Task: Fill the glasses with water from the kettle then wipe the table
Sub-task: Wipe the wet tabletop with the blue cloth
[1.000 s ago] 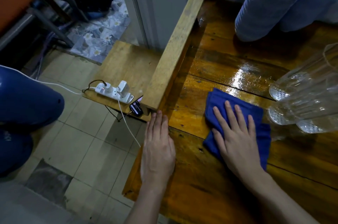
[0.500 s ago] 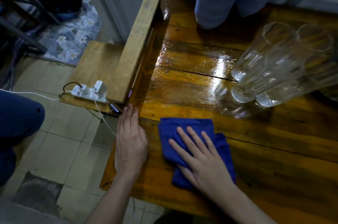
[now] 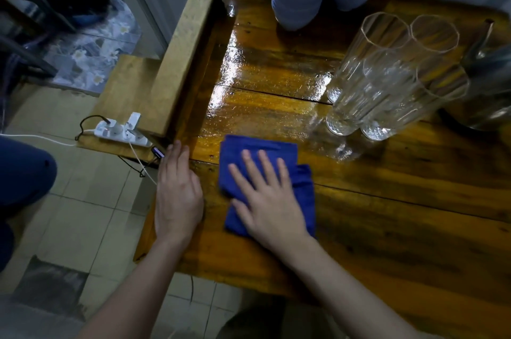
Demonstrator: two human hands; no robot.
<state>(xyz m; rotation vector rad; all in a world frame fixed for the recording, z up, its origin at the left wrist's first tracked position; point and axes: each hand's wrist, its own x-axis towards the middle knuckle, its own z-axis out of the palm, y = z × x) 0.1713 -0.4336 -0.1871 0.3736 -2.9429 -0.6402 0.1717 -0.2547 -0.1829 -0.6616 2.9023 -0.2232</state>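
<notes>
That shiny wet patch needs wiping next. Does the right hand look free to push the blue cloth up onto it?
Probably yes: the right hand lies flat on the blue cloth, and the wet patch ahead is bare; the clear glasses stand off to its right.

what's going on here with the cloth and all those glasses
A person is wiping a wooden table. The right hand presses flat on a blue cloth, while the left hand rests flat at the table's edge. Four glasses stand clustered beyond the cloth, beside a metal kettle. The boards past the cloth look glossy and wet.
</notes>
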